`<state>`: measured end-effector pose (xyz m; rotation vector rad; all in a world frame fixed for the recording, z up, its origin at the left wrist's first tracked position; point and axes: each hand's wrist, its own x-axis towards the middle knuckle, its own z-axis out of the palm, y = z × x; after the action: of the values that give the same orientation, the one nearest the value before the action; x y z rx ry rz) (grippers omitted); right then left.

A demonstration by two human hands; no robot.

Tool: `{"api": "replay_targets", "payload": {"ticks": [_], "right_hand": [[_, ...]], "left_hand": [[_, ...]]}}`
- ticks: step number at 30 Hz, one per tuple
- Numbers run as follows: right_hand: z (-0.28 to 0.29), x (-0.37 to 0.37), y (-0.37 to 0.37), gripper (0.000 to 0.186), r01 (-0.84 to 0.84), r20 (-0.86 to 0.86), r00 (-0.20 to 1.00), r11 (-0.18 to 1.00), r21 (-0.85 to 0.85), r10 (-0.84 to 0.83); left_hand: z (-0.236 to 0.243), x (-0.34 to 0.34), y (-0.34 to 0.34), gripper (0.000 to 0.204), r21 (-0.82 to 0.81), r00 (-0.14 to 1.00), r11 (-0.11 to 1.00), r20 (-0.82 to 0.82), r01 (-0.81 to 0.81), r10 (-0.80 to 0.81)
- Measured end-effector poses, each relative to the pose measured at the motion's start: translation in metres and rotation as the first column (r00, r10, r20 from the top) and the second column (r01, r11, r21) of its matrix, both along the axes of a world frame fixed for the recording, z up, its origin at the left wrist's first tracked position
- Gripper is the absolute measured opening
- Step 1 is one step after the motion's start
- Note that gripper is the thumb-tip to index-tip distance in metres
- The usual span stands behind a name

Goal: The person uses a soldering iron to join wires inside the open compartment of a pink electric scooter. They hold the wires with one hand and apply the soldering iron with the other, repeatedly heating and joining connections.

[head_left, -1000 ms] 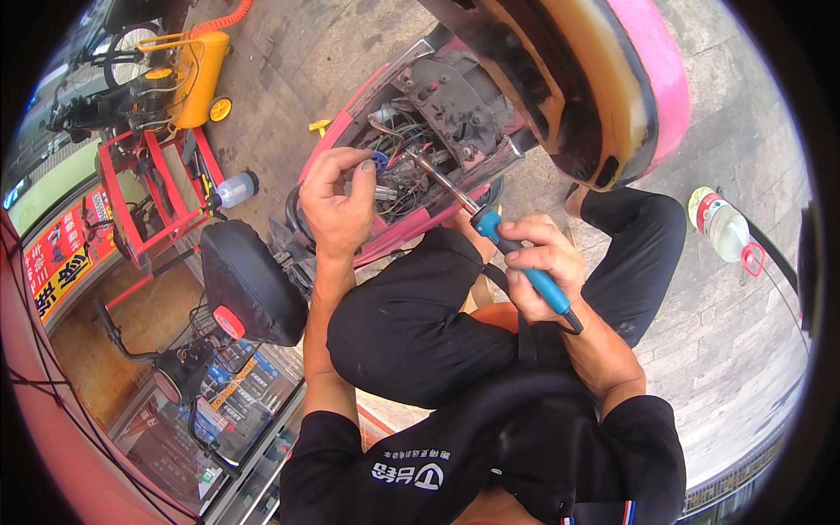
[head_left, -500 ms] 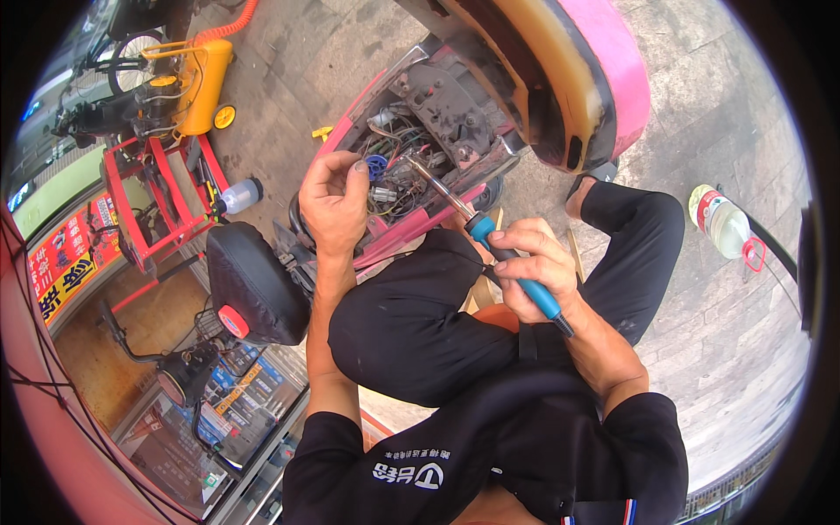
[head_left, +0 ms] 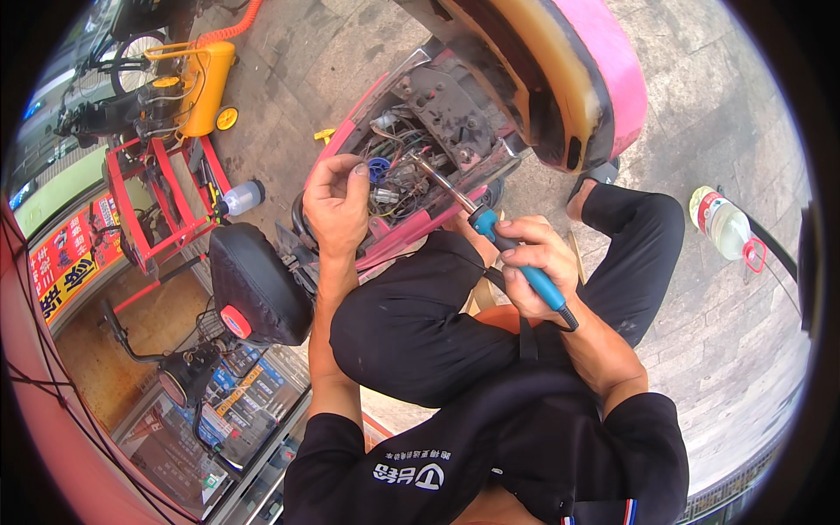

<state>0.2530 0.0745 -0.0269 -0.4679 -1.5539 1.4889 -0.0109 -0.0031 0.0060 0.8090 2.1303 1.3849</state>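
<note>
My right hand (head_left: 540,262) grips a soldering iron (head_left: 535,282) by its blue handle. The iron's metal shaft slants up and left, and its tip lies among the wires (head_left: 411,140) in the open body of a pink scooter (head_left: 385,236). My left hand (head_left: 337,206) is raised at the compartment's left edge, thumb and fingers pinched together. What they pinch is too small or hidden to make out. A round blue spool-like piece (head_left: 378,169) sits just right of those fingertips. A dark cord runs from the iron across my lap.
The scooter's raised pink seat section (head_left: 604,79) stands at the upper right. A clear bottle (head_left: 722,223) rests on the paving at right. To the left are a black seat (head_left: 260,284), a red metal frame (head_left: 166,201) and a yellow tank (head_left: 208,87) on wheels.
The handle end of the soldering iron has shifted slightly in my right hand, and its fingers sit a little differently. My left hand stays almost in place, still pinched.
</note>
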Motion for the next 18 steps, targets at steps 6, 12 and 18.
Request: {"api": "replay_targets", "payload": {"ticks": [6, 12, 18], "right_hand": [[-0.0003, 0.0020, 0.0025, 0.021, 0.002, 0.037, 0.999, 1.000, -0.003, -0.002], [0.0010, 0.0028, 0.0021, 0.021, -0.012, 0.038, 0.999, 0.999, -0.030, 0.013], [0.0002, 0.0011, 0.0004, 0.020, -0.018, 0.018, 1.000, 1.000, -0.022, 0.019]], "left_hand": [[0.0003, 0.0015, 0.0003, 0.009, 0.015, 0.999, 1.000, 0.041, 0.017, -0.017], [-0.0017, 0.0027, 0.0008, 0.009, 0.009, 0.994, 0.998, 0.090, 0.058, -0.058], [-0.0010, 0.0033, 0.0007, 0.009, -0.008, 0.995, 0.999, 0.093, 0.048, -0.047]]}}
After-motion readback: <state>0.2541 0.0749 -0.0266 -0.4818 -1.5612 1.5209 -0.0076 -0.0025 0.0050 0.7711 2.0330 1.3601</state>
